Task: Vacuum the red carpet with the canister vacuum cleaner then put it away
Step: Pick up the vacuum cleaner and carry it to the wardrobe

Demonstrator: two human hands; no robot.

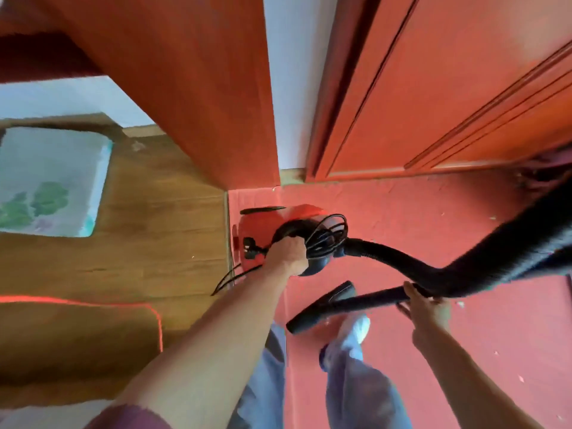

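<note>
- at the far left i see a pale rectangular mat with a green print (55, 181) lying on the brown wood-plank floor (154, 249). nearer, a brown mat with an orange-red edge (77, 335) lies on the same floor.
- a tall red-brown wooden panel (192, 82) stands at the far side, with a strip of white wall (291, 88) just to its right.
- the left hand (286, 253) is stretched forward on a bare forearm. its fingers are curled tight round the black top handle of the red plastic canister vacuum cleaner (263, 226).
- a loose coil of thin black power cord (326, 238) is bunched against that hand, and the black plug (249, 247) lies against the red body.
- the cleaner is at the far left corner of the red carpet (418, 218), right by the edge where carpet meets wood. i cannot tell whether it rests on the carpet or hangs clear of it.
- a black ribbed hose (411, 264) leaves the cleaner's right end, dips, then rises out of view on the right.
- the right hand (425, 308) grips the black rigid wand (371, 297) where the hose joins it, thumb over the top and fingers wrapped beneath.
- the wand slopes down to the left, ending in a black nozzle (309, 314) above a pale shoe (360, 325).
- pale crumbs (492, 218) dot the carpet on the right, and an orange-red panelled door (433, 88) stands along its far edge.
</note>
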